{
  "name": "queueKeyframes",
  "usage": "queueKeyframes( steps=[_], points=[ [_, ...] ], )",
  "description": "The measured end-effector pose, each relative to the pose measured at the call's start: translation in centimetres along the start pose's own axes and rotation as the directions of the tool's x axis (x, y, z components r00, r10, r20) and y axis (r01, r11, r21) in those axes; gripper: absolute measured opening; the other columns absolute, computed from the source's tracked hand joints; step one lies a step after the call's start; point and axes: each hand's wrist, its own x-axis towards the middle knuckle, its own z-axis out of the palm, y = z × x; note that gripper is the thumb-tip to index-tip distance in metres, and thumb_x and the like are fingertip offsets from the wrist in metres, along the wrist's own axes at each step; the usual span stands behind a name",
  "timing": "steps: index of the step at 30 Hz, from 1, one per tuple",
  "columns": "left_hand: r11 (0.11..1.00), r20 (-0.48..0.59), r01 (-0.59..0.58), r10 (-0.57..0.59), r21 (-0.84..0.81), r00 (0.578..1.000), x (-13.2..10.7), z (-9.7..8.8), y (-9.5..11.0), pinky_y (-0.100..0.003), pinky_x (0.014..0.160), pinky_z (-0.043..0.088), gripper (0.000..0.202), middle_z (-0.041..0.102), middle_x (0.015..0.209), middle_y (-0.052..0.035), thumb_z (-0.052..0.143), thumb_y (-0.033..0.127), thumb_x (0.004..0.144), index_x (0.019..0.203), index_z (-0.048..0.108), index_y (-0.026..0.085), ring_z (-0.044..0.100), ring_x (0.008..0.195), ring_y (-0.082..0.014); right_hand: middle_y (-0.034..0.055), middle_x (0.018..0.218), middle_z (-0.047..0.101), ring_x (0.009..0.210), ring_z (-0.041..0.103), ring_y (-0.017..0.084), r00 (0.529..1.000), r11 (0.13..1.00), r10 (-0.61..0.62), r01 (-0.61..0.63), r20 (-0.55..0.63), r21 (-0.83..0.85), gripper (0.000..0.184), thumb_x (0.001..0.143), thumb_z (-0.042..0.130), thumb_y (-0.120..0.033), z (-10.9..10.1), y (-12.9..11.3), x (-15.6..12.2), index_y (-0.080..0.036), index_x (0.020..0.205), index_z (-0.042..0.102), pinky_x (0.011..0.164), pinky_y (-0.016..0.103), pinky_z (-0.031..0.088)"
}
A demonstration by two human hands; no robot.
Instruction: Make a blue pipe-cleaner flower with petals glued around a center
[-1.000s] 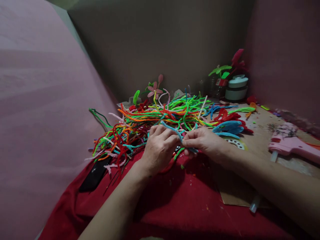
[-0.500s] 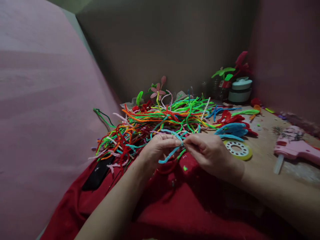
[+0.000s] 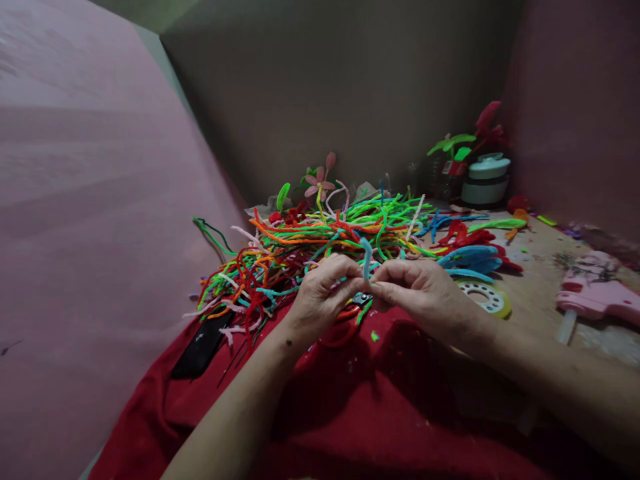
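Observation:
My left hand (image 3: 325, 297) and my right hand (image 3: 423, 293) meet fingertip to fingertip over the red cloth (image 3: 360, 407). Both pinch a light blue pipe cleaner (image 3: 367, 257), whose free end curls upward between the thumbs. Just behind the hands lies a big tangled heap of pipe cleaners (image 3: 320, 247) in green, orange, red, blue and white. Red-handled scissors (image 3: 345, 323) lie half hidden under the hands.
A pink glue gun (image 3: 595, 297) lies at the right on the brown board. A tape roll (image 3: 487, 299) and blue pipe-cleaner petals (image 3: 470, 257) sit right of my hands. A black phone (image 3: 203, 347) lies at left. A lidded jar (image 3: 485, 179) with pipe-cleaner flowers stands at the back.
The blue pipe cleaner's free end, which hung down below my hands half a second ago, now sticks up between them. My hands stayed together and turned slightly.

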Motion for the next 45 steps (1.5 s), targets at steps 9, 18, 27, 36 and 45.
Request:
queueKeyframes(
  steps=[9,18,27,36,45],
  points=[
    [0.906,0.095,0.310,-0.295,-0.288,0.951,-0.1,1.4,0.8,-0.021,0.056,0.037,0.011,0.049,0.064,0.0036,0.054,0.025,0.079,0.077,0.050,0.015,0.045,0.057,-0.0083,-0.0020,0.055,0.052,0.051,0.046,0.009,0.978,0.926,-0.181,0.134,-0.105,-0.352,0.016,0.079,0.052,-0.016,0.5,0.4,-0.2,-0.014,0.065,0.060,0.052,0.023,0.033],
    [0.949,-0.183,0.191,-0.240,-0.251,0.953,0.0,1.0,0.2,-0.019,0.056,0.041,0.010,0.054,0.060,0.0031,0.054,0.020,0.080,0.072,0.052,0.015,0.051,0.055,-0.0079,-0.0006,0.054,0.058,0.047,0.048,0.009,0.943,0.866,0.312,-0.333,0.117,0.373,0.021,0.072,0.061,-0.031,0.0,0.9,0.9,-0.014,0.059,0.058,0.052,0.024,0.038],
    [0.897,-0.002,0.352,-0.365,-0.267,0.931,0.3,0.0,0.0,-0.018,0.051,0.038,0.019,0.057,0.056,0.0011,0.054,0.029,0.080,0.070,0.055,0.014,0.049,0.051,-0.0074,-0.0015,0.048,0.057,0.043,0.048,0.008,0.940,0.895,0.342,-0.324,-0.007,0.307,0.016,0.065,0.063,-0.026,0.1,0.7,1.0,-0.015,0.056,0.056,0.047,0.022,0.037],
    [0.741,0.201,0.450,-0.406,-0.498,0.891,0.3,-0.5,-0.6,-0.019,0.046,0.035,0.023,0.049,0.051,0.0031,0.061,0.032,0.074,0.065,0.050,0.014,0.044,0.045,-0.0064,-0.0006,0.056,0.059,0.053,0.051,0.011,0.995,0.989,0.068,-0.076,-0.068,-0.130,0.016,0.076,0.056,-0.025,-0.6,0.9,0.9,-0.017,0.063,0.060,0.053,0.025,0.040],
    [0.909,0.160,0.369,-0.342,-0.192,0.926,0.0,-0.1,0.9,-0.019,0.048,0.033,0.016,0.046,0.053,0.0041,0.051,0.024,0.079,0.067,0.049,0.015,0.040,0.048,-0.0062,0.0070,0.098,0.060,0.094,0.050,0.022,0.826,0.747,-0.541,0.384,-0.161,-0.542,0.026,0.082,0.054,-0.019,-0.7,0.6,0.6,-0.025,0.104,0.065,0.083,0.038,0.040]
  ],
)
